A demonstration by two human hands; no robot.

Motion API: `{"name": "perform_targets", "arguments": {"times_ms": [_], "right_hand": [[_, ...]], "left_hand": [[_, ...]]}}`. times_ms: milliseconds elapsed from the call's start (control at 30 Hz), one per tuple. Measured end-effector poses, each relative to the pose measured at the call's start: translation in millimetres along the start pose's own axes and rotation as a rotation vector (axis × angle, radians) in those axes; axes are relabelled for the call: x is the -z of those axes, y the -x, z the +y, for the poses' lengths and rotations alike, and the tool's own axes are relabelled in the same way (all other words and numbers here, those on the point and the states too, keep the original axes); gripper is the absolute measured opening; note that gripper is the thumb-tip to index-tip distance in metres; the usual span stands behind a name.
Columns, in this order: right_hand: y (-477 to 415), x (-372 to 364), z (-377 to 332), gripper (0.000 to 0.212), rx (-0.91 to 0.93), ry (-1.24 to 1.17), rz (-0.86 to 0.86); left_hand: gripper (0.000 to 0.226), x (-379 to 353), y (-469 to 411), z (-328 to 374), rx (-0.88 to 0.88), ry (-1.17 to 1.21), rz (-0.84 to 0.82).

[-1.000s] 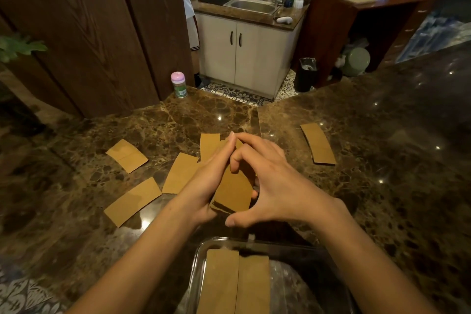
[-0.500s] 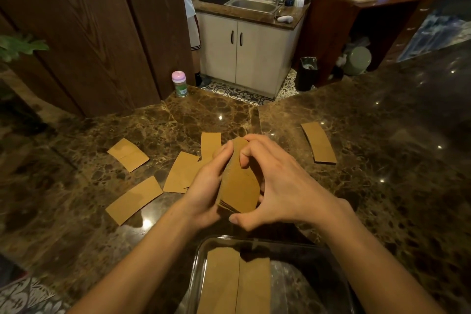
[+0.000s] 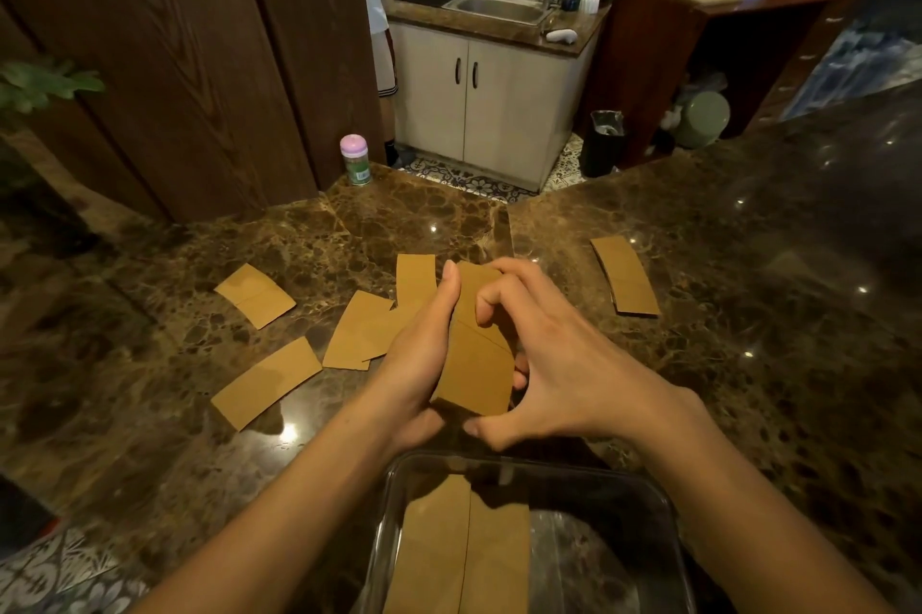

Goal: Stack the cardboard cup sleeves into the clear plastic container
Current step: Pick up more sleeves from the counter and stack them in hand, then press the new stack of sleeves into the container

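Dark brown marble bench (image 3: pixel 748 339), glossy, with lamp glare; behind it a wooden panel wall (image 3: pixel 174 64) and a pale cabinet (image 3: pixel 499 104) carrying a steel sink (image 3: pixel 499 7); a black bin (image 3: pixel 603 142) stands on the floor beside the cabinet.

Clear plastic container (image 3: pixel 588 464) at the near edge of the bench, directly below the hands; two cup sleeves (image 3: pixel 464 548) lie flat inside it, side by side, long edges touching.

Left hand (image 3: pixel 419 364) and right hand (image 3: pixel 564 364) are together above the bench, just beyond the container's far rim; between them a stack of sleeves (image 3: pixel 479 364), held tilted, its face towards the camera. Left fingers (image 3: pixel 449 284) lie along the stack's left edge and grip it; right fingers (image 3: pixel 491 304) are curled over its upper part, thumb at its lower corner; both hands hold the stack.

Loose sleeves lie flat on the bench: one far left (image 3: pixel 254 295); one nearer on the left (image 3: pixel 267 381); two overlapping just left of the hands (image 3: pixel 356 336); one behind the left hand (image 3: pixel 415 279), partly hidden; one well apart on the right (image 3: pixel 624 275).

Small jar with a pink lid (image 3: pixel 354 159) at the bench's far edge, by the wall.
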State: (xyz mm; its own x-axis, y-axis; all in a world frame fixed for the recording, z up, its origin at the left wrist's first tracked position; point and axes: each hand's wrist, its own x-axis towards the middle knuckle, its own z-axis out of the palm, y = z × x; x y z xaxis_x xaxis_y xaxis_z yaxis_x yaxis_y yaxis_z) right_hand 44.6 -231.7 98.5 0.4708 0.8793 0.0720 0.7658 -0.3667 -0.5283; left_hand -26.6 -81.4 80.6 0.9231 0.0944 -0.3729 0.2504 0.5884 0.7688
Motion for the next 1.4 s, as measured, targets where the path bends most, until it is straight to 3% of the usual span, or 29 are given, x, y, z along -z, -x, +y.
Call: {"name": "perform_targets", "arguments": {"times_ms": [367, 667, 733, 800, 900, 1000, 1133, 1233, 1400], "right_hand": [[14.2, 1.2, -6.6, 0.081, 0.070, 0.064, 0.056], [45.9, 5.5, -11.9, 0.081, 0.031, -0.030, 0.080], [61.7, 11.4, -9.4, 0.079, -0.025, -0.100, 0.073], [81.9, 15.5, -3.4, 0.081, -0.099, -0.151, 0.052], [113.8, 12.2, 2.3, 0.085, -0.199, -0.185, -0.061], [131.3, -7.3, -8.0, 0.082, -0.268, -0.160, -0.291], [131.3, -48.5, -22.7, 0.071, -0.171, -0.023, -0.388], [123.1, -73.8, -21.9, 0.069, -0.156, 0.002, -0.367], [112.5, -94.3, -19.3, 0.077, -0.179, 0.102, -0.374]], "left_hand": [[0.056, -7.2, 18.2, -3.9, 0.028, 0.064, -0.050], [0.063, -9.4, 38.9, -19.5, 0.043, -0.005, -0.185], [0.058, -2.9, 44.9, -25.2, 0.012, -0.210, -0.127], [0.046, 11.1, 54.3, -33.1, -0.132, -0.569, -0.092], [0.024, 35.8, 77.2, -44.6, -0.335, -1.214, -0.230], [0.040, 56.3, 96.4, -61.0, -0.486, -1.823, -0.284], [0.056, 66.0, 102.7, -82.9, -0.551, -2.090, -0.360], [0.073, 74.4, 100.8, -95.8, -0.422, -2.197, -0.361], [0.079, 79.0, 101.8, -105.8, -0.315, -2.145, -0.353]]}}
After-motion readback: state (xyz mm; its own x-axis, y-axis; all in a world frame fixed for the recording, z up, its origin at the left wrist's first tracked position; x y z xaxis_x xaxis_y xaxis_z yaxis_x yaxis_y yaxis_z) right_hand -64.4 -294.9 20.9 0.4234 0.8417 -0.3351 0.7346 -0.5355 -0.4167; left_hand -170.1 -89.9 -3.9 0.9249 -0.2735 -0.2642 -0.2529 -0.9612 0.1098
